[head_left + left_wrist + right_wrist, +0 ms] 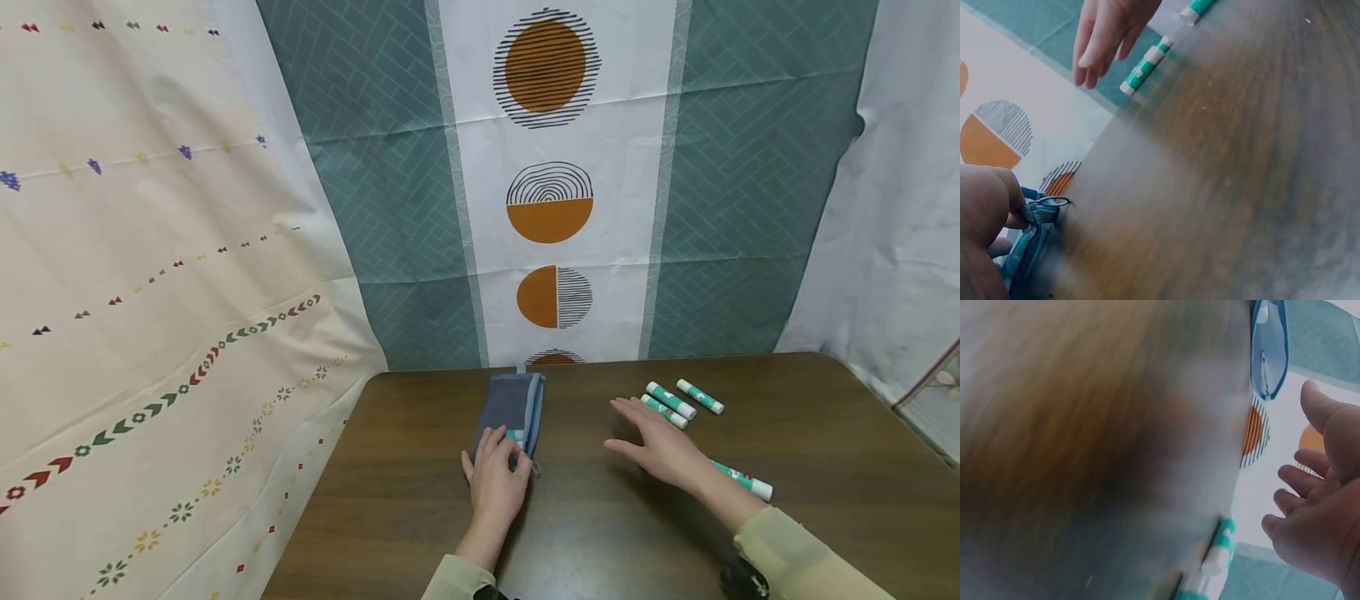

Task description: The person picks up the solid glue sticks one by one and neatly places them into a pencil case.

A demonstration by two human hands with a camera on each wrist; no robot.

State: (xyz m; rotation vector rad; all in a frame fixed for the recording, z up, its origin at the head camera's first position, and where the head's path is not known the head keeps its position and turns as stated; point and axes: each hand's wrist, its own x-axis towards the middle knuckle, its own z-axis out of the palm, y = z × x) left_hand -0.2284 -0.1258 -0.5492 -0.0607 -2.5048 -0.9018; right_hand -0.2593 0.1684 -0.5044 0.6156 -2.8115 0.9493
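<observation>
Pouch (510, 410) of grey-blue cloth lies on the far left part of the brown table (825, 500), its long side running away from the person, close to the hanging patterned cloth (547, 208). The left hand (495, 475) rests on the pouch's near end, fingers curled over the fabric and pinching it (a bit of green and white shows just past the fingertips). To the right, the right hand (660, 450) hovers over the table with fingers spread and relaxed, holding nothing. Just beyond its fingertips lie three green-and-white glue sticks (667, 404), two side by side and one slightly farther right. A fourth stick (742, 479) lies beside the right wrist, partly hidden by it.
</observation>
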